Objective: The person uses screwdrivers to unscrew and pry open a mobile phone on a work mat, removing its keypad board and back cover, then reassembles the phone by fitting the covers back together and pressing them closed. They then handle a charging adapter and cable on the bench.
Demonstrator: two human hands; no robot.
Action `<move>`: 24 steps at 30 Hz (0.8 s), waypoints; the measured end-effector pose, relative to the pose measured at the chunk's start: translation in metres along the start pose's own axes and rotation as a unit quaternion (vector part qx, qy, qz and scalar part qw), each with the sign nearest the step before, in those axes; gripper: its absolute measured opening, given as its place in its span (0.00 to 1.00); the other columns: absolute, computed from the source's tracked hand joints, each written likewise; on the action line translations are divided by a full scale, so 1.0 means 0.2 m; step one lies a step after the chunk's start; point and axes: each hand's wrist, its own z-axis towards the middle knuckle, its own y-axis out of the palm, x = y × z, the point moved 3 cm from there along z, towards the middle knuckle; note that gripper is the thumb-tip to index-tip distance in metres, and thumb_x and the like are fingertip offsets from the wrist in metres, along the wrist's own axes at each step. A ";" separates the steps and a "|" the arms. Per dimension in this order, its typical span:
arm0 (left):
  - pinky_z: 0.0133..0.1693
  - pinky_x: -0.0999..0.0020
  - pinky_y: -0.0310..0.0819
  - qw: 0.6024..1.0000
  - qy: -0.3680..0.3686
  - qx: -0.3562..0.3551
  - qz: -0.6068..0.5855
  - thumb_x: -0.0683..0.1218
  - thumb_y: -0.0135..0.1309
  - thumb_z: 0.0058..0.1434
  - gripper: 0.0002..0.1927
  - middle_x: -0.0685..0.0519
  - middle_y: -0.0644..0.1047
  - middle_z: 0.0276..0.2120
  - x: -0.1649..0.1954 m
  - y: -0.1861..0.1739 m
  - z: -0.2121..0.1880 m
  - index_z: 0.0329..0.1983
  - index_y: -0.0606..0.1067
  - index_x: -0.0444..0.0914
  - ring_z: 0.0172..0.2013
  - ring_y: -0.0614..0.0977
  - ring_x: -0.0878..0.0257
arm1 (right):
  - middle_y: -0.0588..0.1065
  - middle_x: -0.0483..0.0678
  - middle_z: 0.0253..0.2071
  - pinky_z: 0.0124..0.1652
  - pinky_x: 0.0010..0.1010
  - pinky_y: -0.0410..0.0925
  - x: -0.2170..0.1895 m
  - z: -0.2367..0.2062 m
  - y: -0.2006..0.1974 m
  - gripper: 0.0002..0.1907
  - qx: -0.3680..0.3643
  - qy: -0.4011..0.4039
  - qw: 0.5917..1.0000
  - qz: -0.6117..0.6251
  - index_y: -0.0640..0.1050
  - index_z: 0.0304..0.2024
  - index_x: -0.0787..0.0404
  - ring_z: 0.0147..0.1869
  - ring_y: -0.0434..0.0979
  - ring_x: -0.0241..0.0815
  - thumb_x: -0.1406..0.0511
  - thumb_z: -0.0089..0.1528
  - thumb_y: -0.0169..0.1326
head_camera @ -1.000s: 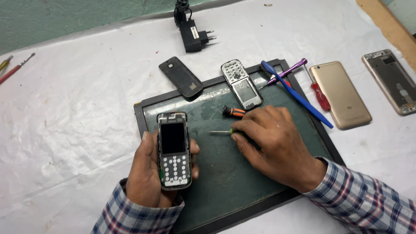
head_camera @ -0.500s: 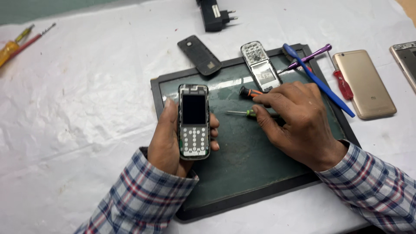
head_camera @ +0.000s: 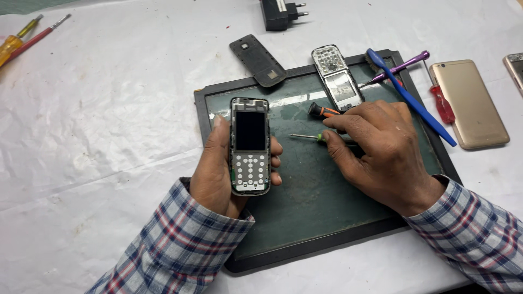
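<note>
My left hand [head_camera: 215, 169] holds a small keypad phone [head_camera: 250, 146] upright, screen and white keys facing me, its front cover off. My right hand [head_camera: 381, 152] rests palm down on the dark green work mat [head_camera: 305, 218], to the right of the phone. Its fingertips pinch the handle of a thin green screwdriver [head_camera: 302, 136] that lies on the mat with its tip pointing left. Just above those fingers lies an orange and black screwdriver [head_camera: 321, 111].
A phone front frame [head_camera: 338, 79] lies at the mat's top edge, with a black back cover [head_camera: 257, 60] to its left. A blue brush [head_camera: 414, 100], purple tool [head_camera: 400, 66], red screwdriver [head_camera: 441, 103] and gold phone [head_camera: 468, 103] sit right. A charger [head_camera: 278, 12] is behind.
The view has shifted, so everything sits further right and lower in the frame. Both hands keep the same places relative to the mat.
</note>
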 end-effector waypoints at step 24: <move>0.30 0.66 0.83 0.999 -0.016 0.030 -0.003 0.59 0.26 0.73 0.29 0.45 0.79 0.33 0.01 -0.02 -0.05 0.54 0.70 0.34 0.31 0.82 0.62 | 0.78 0.52 0.43 0.46 0.39 0.63 -0.04 -0.02 -0.01 0.15 0.001 0.005 1.000 0.011 0.81 0.50 0.64 0.47 0.76 0.46 0.68 0.61 0.63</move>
